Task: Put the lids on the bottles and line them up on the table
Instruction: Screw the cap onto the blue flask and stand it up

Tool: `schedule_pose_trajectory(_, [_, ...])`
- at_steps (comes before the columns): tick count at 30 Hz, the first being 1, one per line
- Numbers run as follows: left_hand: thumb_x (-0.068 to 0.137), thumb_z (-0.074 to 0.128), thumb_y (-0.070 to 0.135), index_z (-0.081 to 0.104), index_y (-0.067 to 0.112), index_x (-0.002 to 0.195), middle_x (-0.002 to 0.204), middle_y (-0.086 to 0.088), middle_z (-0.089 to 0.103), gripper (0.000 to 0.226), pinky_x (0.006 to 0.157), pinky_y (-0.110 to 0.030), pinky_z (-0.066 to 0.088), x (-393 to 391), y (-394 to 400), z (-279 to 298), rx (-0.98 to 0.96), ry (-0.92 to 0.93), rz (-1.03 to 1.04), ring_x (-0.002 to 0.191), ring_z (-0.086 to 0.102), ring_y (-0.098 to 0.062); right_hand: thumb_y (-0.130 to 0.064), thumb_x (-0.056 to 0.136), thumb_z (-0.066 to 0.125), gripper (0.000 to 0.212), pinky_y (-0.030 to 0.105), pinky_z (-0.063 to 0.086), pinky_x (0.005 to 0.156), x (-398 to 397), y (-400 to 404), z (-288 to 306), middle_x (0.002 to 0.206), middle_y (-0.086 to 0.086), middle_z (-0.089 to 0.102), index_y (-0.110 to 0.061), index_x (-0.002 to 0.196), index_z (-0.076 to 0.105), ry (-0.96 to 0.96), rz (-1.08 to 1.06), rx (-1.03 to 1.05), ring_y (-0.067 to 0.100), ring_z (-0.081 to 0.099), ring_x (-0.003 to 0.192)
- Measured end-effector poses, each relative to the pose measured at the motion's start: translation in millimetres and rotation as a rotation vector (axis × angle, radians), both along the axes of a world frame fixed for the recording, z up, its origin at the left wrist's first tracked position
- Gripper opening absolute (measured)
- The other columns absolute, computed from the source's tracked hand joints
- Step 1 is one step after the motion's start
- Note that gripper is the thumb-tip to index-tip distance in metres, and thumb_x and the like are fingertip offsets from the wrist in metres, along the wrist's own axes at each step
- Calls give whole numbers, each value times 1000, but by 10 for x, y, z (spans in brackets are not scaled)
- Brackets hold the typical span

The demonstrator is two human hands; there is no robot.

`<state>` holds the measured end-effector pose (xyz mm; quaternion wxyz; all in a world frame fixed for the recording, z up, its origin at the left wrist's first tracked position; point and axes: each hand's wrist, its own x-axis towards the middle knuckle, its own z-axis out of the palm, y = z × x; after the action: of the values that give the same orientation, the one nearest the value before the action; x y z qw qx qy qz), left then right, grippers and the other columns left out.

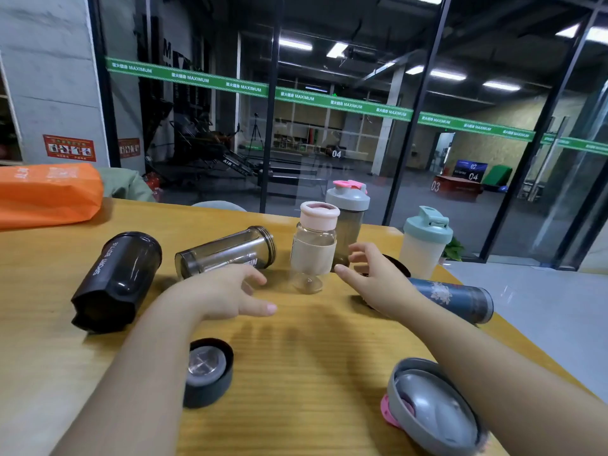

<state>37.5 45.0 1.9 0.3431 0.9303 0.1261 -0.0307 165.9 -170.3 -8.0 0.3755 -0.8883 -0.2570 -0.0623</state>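
Note:
A clear bottle with a beige sleeve and pink lid [314, 245] stands upright mid-table. My left hand [230, 291] and my right hand [371, 274] hover open on either side of it, touching nothing. Behind it stand a grey shaker with a grey-pink lid [348, 225] and a white shaker with a teal lid [424, 241]. Lying on their sides without lids are a black sport bottle [118, 278], a smoky clear bottle [227, 250] and a blue patterned flask [457, 297]. A black lid [207, 370] and a grey-pink lid [431, 406] lie near the front edge. A dark lid [399, 263] is partly hidden behind my right hand.
The wooden table [306, 340] ends at the right, where grey floor begins. An orange bag [46, 192] sits at the back left corner. A glass wall with a green band stands behind the table.

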Motion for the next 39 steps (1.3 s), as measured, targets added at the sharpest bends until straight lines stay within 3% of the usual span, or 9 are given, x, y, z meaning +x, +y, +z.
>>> schedule_pose_trajectory(7, [64,78,56,31,47,140,141,3,47,90,96,-32,43,-283,-11,-10,218,351,-119,116,56,-17,-42,91,57,48,30,53,81,-98,-189,-39,110,-7,57,-20,131,44,47,-2,48,10,56,104])
schedule_pose_trajectory(11, [70,79,41,32,45,139,148,0,36,84,102,-36,38,-319,-84,-15,330,418,-104,129,39,-26,-40,92,56,43,22,49,74,-147,-278,-48,103,-11,57,-20,128,47,46,-4,55,8,56,101])
schedule_pose_trajectory(15, [71,78,36,41,40,128,126,0,43,67,95,-35,43,-304,-123,-57,375,443,-83,112,44,-22,-41,91,57,43,27,50,85,-151,-382,-54,109,-7,60,-20,128,48,16,-6,14,10,57,104])
schedule_pose_trajectory(20, [71,77,37,47,33,115,97,6,50,54,80,-29,48,-274,-135,-84,323,368,-25,91,52,-15,-36,93,56,41,12,40,64,-113,-525,0,109,-7,58,-19,129,48,46,-39,61,8,55,99])
schedule_pose_trajectory(23, [70,74,35,48,36,107,102,-1,62,46,75,-31,52,-237,-137,-65,249,264,-8,78,59,-13,-36,93,56,41,13,40,65,-54,-613,6,107,-7,58,-18,129,48,60,-67,101,9,55,98])
schedule_pose_trajectory(26, [74,70,28,53,37,100,106,-5,64,33,56,-27,48,-163,-189,-28,21,41,-17,54,56,-14,-35,93,56,39,15,41,65,21,-699,2,108,-7,59,-19,128,49,65,-87,120,9,55,97])
schedule_pose_trajectory(31, [90,60,23,66,34,107,109,-4,62,21,60,-36,56,7,-389,-74,-578,-166,7,98,60,-21,-32,92,60,40,21,43,73,157,-814,-18,109,-4,60,-17,127,49,32,-156,194,11,55,100])
schedule_pose_trajectory(35, [92,51,32,67,27,113,115,-13,61,27,52,-34,52,198,-592,-263,-1066,-179,163,86,56,-27,-23,91,62,38,25,39,89,261,-847,-130,121,-1,58,-14,125,50,-208,-265,112,15,52,114])
schedule_pose_trajectory(39, [90,49,33,71,19,103,116,-19,56,29,48,-32,52,302,-679,-448,-1310,-244,318,80,55,-28,-16,91,59,37,22,33,91,361,-810,-239,124,4,59,-10,126,51,-401,-319,54,18,50,117])
